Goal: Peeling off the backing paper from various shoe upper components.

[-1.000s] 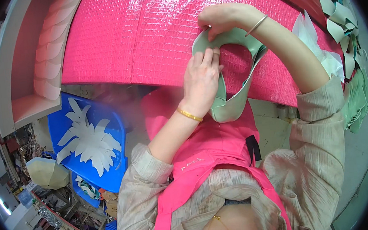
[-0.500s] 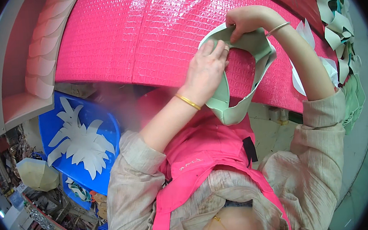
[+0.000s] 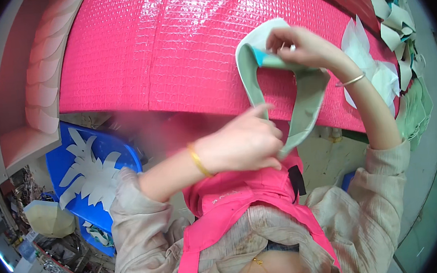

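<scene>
Holding a green shoe upper (image 3: 310, 97), right hand (image 3: 308, 49) clamped on it, pink desk (image 3: 196, 60) under that grip, left hand's grip (image 3: 247, 140) hard to tell.

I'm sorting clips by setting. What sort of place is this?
Probably a shoe or leather goods workshop: a pale green, leather-like looped piece in hand, white pointed flat pieces on a blue plastic surface, and overlapping rounded whitish pieces at left.
</scene>
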{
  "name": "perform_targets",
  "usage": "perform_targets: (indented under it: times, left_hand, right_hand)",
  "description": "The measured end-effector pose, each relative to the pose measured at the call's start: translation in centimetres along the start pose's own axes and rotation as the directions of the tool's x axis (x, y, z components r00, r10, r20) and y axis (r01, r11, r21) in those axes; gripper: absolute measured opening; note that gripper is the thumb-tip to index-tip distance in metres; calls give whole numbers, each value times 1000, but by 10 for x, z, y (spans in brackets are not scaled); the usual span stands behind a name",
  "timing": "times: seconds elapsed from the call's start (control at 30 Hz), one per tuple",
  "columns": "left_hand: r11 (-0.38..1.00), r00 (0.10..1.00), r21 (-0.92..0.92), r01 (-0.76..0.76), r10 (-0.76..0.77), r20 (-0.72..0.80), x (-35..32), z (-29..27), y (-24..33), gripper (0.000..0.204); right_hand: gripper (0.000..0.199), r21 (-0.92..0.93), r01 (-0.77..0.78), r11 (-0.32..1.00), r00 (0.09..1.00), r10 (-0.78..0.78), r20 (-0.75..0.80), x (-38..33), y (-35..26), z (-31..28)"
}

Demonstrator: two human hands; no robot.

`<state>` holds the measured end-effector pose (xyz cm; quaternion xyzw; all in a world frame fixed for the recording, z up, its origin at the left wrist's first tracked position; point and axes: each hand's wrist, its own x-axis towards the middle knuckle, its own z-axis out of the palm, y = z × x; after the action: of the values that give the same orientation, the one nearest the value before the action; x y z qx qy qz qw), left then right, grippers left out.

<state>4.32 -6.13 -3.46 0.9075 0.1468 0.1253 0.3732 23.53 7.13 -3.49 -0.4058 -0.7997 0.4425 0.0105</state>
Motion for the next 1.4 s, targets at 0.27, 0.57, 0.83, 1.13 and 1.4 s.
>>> perform_targets:
  times: [0.27,0.57,0.83,1.13,1.4]
  left_hand:
    - [991,859,-6,136,-121,-497,64,60,19,16]
    - [960,815,251,121,48,-577,52,54,2,20]
    - [812,635,148,565,-312,-707,49,70,-4,40]
    - [658,685,314,685,-434,-586,63,60,-2,39]
    - [718,714,403,567,-185,-675,63,59,-33,37]
  right_hand:
    - [70,-258,164,952,977,-121,175,-41,-12,-13]
    - [26,-212,-51,976,998,58,27,-8,-3,-8]
    - [32,-423,120,898,972,-20,233,1,-12,-8]
    - [21,-577,155,802,969,-9,247,9,-7,-3]
    - [28,-619,162,768,985,-86,152,8,-3,-7]
